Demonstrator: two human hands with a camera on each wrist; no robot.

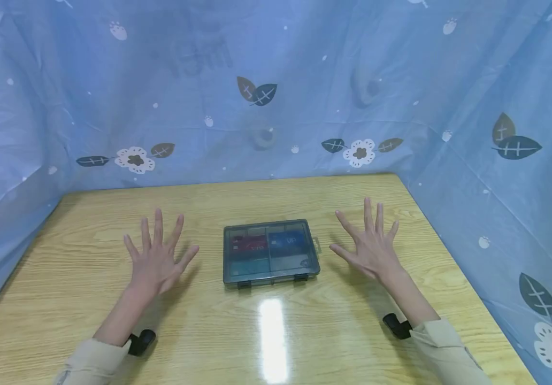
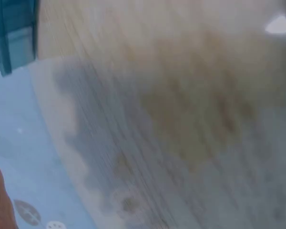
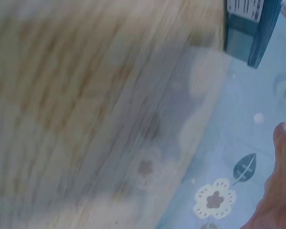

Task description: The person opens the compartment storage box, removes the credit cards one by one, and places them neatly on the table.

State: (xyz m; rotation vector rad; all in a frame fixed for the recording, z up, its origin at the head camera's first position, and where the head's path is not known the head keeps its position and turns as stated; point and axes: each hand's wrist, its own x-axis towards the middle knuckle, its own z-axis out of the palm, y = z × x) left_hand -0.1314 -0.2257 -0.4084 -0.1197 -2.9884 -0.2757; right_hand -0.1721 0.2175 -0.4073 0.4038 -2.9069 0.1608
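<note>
A blue cloth (image 1: 276, 80) printed with leaves and white flowers hangs behind and on both sides of a wooden desk (image 1: 88, 251). In the middle of the desk lies a flat, smoky transparent box (image 1: 270, 252), closed, with its two dark clasps on the edge toward the person. Its long axis runs from left to right across the desk. Through the lid I see compartments with red, blue and teal contents, but I cannot tell what they are.

The left hand (image 1: 156, 260) is above the desk to the left of the box, and the right hand (image 1: 371, 243) to the right of it. Both hands have the fingers spread wide, palms down, and hold nothing. The box lies between them, apart from both; the right hand looks a little closer to it. The wrist views are blurred and show mostly wood grain and cloth.
</note>
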